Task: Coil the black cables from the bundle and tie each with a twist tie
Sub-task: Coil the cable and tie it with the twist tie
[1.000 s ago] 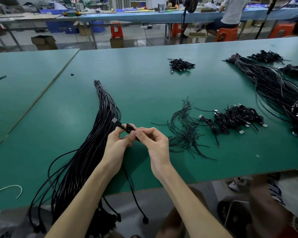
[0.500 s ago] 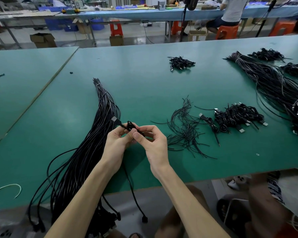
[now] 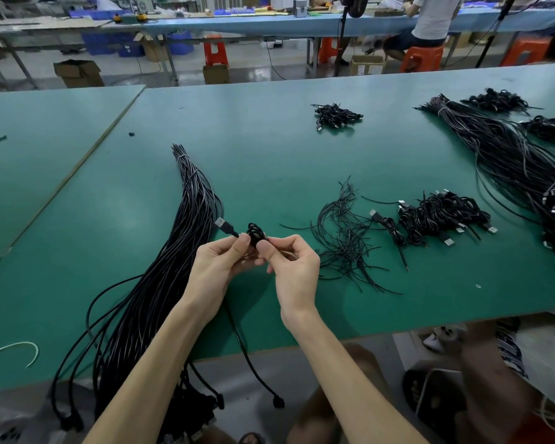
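A long bundle of black cables [image 3: 161,283] lies on the green table [image 3: 269,161], from the middle down over the front edge at the left. My left hand [image 3: 217,267] and my right hand [image 3: 293,267] meet above the table just right of the bundle. Between their fingertips they pinch a small coil of black cable [image 3: 255,233]. Its USB plug [image 3: 221,224] sticks out to the upper left, and the cable's tail hangs from my left hand over the table edge. Loose black twist ties [image 3: 343,238] lie scattered right of my right hand.
A pile of coiled, tied cables [image 3: 442,217] lies right of the twist ties, and one single coil [image 3: 390,229] beside it. A second large bundle [image 3: 519,168] fills the right side. Further small piles [image 3: 335,115] sit at the back. A white tie [image 3: 13,350] lies front left.
The coil between my fingertips has grown a little as more cable was wound on. Both hands stayed in the same spot above the table.
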